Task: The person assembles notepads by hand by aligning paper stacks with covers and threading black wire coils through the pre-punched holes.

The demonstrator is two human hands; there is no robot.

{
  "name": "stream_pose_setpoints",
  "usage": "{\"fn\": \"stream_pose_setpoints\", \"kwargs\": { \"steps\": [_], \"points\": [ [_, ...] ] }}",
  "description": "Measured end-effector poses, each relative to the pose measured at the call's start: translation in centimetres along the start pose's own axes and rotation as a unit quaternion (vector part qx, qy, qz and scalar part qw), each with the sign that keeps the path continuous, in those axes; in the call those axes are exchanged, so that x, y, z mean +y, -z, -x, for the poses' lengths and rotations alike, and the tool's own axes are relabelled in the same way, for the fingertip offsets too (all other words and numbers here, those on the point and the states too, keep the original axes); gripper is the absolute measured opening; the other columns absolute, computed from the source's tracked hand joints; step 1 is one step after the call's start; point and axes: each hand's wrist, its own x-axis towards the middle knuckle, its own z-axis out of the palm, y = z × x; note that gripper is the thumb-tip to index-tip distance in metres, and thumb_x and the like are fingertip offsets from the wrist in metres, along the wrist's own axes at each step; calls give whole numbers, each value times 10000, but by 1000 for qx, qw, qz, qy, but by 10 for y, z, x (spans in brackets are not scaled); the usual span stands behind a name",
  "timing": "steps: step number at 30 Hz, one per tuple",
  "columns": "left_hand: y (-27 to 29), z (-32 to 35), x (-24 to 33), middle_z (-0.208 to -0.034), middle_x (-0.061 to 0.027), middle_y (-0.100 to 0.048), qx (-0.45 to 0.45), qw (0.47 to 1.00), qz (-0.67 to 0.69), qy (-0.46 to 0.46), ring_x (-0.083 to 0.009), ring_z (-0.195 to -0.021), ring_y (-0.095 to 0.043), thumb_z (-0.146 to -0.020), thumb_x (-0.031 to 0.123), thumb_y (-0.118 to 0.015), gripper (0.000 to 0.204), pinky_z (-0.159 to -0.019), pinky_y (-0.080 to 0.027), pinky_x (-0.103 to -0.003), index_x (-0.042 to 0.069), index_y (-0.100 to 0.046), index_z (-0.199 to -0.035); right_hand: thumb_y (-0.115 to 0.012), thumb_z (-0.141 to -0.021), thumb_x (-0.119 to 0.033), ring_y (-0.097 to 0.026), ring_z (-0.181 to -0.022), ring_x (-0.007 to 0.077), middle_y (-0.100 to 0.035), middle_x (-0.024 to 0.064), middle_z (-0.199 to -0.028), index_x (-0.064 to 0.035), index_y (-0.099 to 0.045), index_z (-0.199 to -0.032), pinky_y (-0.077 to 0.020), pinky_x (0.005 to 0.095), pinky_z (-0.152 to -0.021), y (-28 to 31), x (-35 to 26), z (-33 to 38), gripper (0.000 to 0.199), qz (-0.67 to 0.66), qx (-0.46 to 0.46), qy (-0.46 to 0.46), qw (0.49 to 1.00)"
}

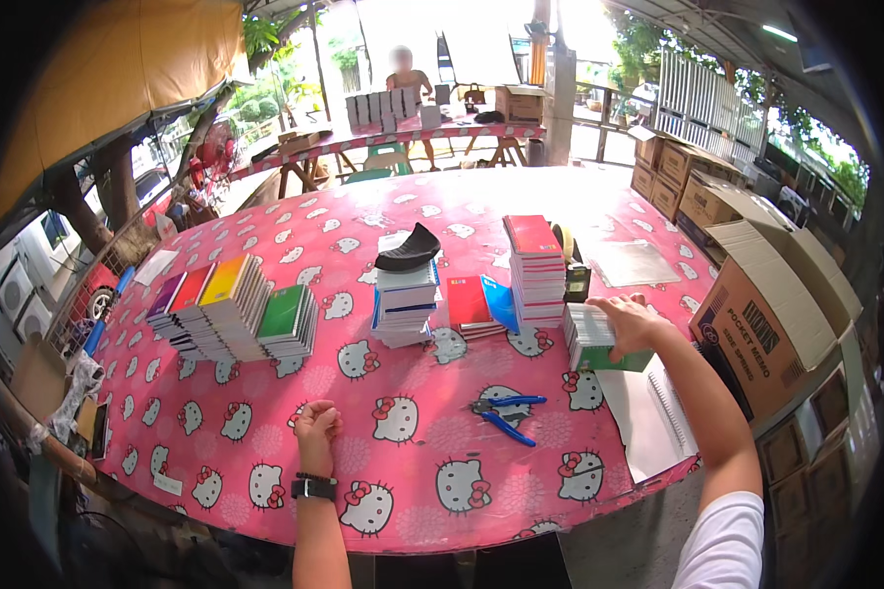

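Note:
My right hand [631, 319] is at the right side of the table, spread over a small stack of green notebooks [587, 339]. Its thumb lies on the near side and its fingers reach over the far side, gripping the stack. White sheets and a spiral-bound pad [663, 417] lie beneath and beside that stack. My left hand [317, 422] hovers low over the near middle of the table, its fingers curled in and nothing visible in them. Between the two hands lie blue-handled pliers [506, 407].
Across the table stand stacks of yellow, red and purple notebooks [216, 299], green notebooks [287, 319], white-edged notebooks [403, 294] under a black curved piece [410, 248], and tall red notebooks [535, 270]. A tape dispenser [575, 275] and an open carton [766, 304] are at right. Someone sits far back.

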Motion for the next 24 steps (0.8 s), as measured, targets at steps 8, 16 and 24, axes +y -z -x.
{"fn": "stream_pose_setpoints", "kwargs": {
  "steps": [8,16,24],
  "points": [
    [-1,-6,4,-769,-5,-591,-28,1000,-5,-3,-81,-644,-559,-840,72,-603,120,-581,-457,-201,56,-575,-955,-858,-457,-275,-415,-1223,336,-482,145,-1244,-134,-342,-1392,-316,536,-994,-22,-15,-45,1077,-25,-16,117,993],
    [11,-6,6,-788,-16,-597,-36,999,-14,2,-89,-649,-561,-842,89,-617,146,-600,-465,-213,53,-573,-977,-879,-506,-334,-241,-1365,341,-357,109,-1423,-205,-370,-1386,-254,573,-1032,-59,-44,-21,1024,20,189,73,979],
    [10,-10,2,-812,-26,-598,-55,998,-10,-8,-87,-666,-557,-849,95,-621,150,-611,-463,-208,54,-572,-985,-759,-694,-160,-575,-1017,231,-653,29,-992,-120,-656,-973,-349,437,-971,-87,-36,-5,300,-103,355,128,920]
  ]
}}
